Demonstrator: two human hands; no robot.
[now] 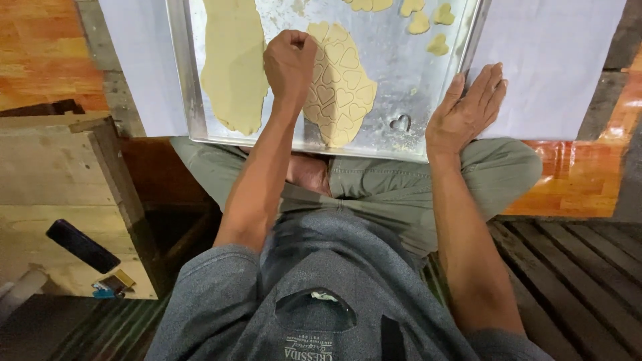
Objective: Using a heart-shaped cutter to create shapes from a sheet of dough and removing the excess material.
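Your left hand is closed in a fist, pressing down on the scored dough, likely gripping a cutter hidden inside; your right hand lies open, flat on the tray edge, steadying it. A spare heart cutter sits just beside. Cutting appears underway; the next press calls for uncut dough, such as the plain sheet

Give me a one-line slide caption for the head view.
Left hand pinches at heart-stamped dough on a metal tray; right hand rests flat at its edge.
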